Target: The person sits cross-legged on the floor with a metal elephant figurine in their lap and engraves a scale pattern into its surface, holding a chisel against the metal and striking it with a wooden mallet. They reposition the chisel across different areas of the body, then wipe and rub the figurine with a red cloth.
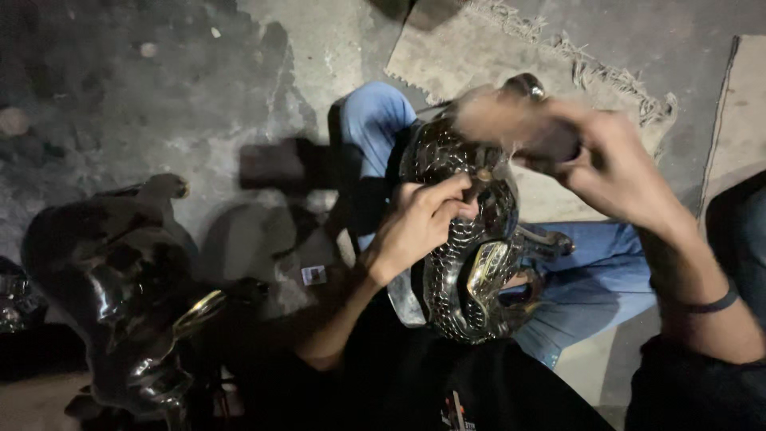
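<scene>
The left hand (419, 227) curls its fingers against the front of a dark, glossy scaled figurine (467, 239) with gold touches, pinching a small part near its middle. The right hand (574, 152) is closed around a blurred dark cloth or pad (511, 120) pressed at the figurine's top; motion blur hides what exactly it grips. The figurine rests upright on the person's lap, over blue trousers (614, 279). A thin dark band (710, 305) circles the right wrist. To the left, well apart, another shiny black figure (128, 295) stands on the stained concrete floor (159, 96). A frayed mat (495, 56) lies beyond; the dim corners are hard to read.
</scene>
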